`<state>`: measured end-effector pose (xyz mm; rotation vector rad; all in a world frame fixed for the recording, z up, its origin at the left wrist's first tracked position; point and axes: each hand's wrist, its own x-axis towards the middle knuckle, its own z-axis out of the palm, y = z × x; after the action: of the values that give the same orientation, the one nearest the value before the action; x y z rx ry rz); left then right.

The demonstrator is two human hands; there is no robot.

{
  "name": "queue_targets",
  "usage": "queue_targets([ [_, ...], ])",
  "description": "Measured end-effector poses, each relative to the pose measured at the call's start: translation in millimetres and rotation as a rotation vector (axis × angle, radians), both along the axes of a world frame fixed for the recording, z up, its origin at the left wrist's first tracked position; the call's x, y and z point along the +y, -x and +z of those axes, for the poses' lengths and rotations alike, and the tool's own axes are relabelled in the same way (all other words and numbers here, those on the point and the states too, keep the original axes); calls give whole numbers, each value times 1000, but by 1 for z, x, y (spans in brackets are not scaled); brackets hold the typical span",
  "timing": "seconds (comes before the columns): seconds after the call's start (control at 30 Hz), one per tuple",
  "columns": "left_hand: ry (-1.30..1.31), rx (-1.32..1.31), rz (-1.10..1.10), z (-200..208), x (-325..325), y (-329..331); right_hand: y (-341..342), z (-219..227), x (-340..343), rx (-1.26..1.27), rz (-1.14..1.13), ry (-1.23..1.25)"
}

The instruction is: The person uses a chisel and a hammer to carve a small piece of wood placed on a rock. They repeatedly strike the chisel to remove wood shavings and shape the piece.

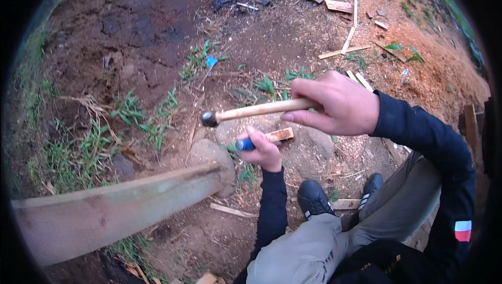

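A hammer [251, 110] with a pale wooden handle and a dark, rounded metal head is in my right hand [334, 105]. Thumb and fingers close round the handle, and the head points left. Just below it, my left hand [261, 151] is closed round a tool with a blue handle [244, 144]. The handle's round end faces up and left; whatever lies at the tool's other end is hidden by my fingers. A short wood piece [281, 134] shows beside my left fingers; I cannot tell whether they touch it. The hammer head hangs above and apart from the blue handle.
A thick wooden beam [120, 205] runs from the left edge to a stone [209, 156] near my left hand. Larger stones lie under my hands. Wood offcuts [345, 43] and shavings are scattered at the upper right. My shoes [314, 199] stand close below.
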<state>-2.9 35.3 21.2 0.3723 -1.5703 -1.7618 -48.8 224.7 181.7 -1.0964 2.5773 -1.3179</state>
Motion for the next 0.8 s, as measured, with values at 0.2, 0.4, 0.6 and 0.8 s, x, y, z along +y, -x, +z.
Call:
queue_targets([
  [0.2,-57,2,-1,10,-14,4,-15,-153,-37,-55,-154,-20],
  [0.4,-179,-8,0,27,-32,-9,-28,-225,-64,-103,-200,-37],
  [0.6,-267,42,59,32,-45,-5,-28,-210,-66,-301,-251,-76],
  [0.8,-220,93,79,29,-48,-2,-48,-200,-83,-383,-369,-99],
])
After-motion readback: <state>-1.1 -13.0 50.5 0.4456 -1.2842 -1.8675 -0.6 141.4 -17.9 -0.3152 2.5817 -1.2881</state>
